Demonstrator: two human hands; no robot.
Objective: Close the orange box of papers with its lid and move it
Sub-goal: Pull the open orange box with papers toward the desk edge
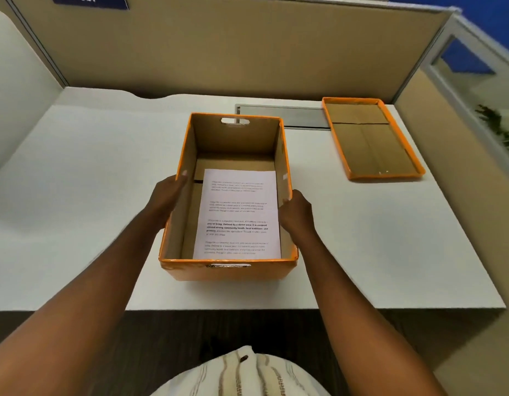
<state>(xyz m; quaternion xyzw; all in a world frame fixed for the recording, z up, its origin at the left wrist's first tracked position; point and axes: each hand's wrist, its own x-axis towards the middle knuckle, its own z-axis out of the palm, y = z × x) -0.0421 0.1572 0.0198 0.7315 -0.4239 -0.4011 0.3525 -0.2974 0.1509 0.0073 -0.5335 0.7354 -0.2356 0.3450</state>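
Observation:
The orange box (227, 271) stands open at the middle of the white desk, with a printed sheet of paper (237, 214) lying flat on its bottom. My left hand (167, 200) presses flat against the box's left outer wall. My right hand (294, 214) presses against its right outer wall. Together the two hands hold the box between them. The orange lid (370, 138) lies upside down on the desk at the back right, apart from the box, showing its brown cardboard inside.
The white desk (76, 181) is enclosed by tan partition walls at the back and right. A grey cable hatch (279, 115) sits behind the box. The desk's front edge runs just below the box. A plant (496, 124) shows past the right partition.

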